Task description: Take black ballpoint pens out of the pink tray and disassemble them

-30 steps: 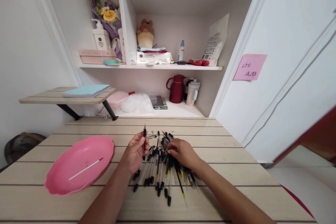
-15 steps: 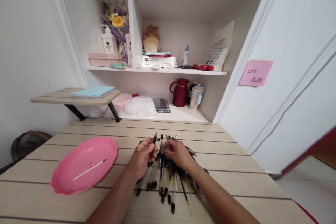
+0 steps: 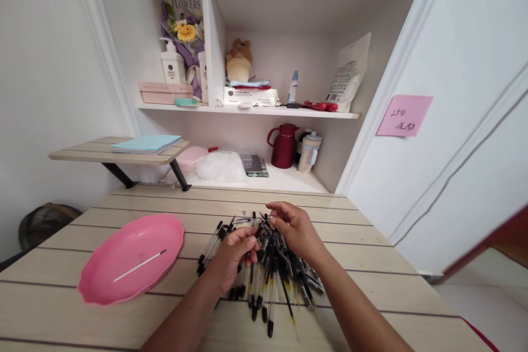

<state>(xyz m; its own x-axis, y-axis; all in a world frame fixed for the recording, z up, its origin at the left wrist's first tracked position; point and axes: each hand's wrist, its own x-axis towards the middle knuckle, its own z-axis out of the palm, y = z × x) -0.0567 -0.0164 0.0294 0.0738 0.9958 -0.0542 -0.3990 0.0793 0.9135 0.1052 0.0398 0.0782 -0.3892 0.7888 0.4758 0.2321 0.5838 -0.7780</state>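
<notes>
My left hand (image 3: 236, 256) is closed in a pinch around a dark pen (image 3: 259, 229), whose upper end points up and to the right. Just to its right, my right hand (image 3: 297, 231) has thumb and forefinger drawn close together near a small shiny piece. Whether it grips that piece is too small to tell. Beneath and between both hands lies a loose pile of pens (image 3: 270, 275), clear-barrelled with black caps, and some thin refills with yellowish ends. My wrists and fingers hide part of the pile.
Left of the pile sits a pink scalloped tray (image 3: 93, 286) with one white refill (image 3: 138, 267) in it. A raised wooden stand (image 3: 82, 149) carries blue paper (image 3: 146, 143). Behind the table (image 3: 371, 286), shelves hold a red jug (image 3: 283, 146) and a cup (image 3: 308, 154).
My left hand has moved right with the pen, which now tilts toward my right hand. The right hand has risen slightly and shifted right. More pens show on both sides.
</notes>
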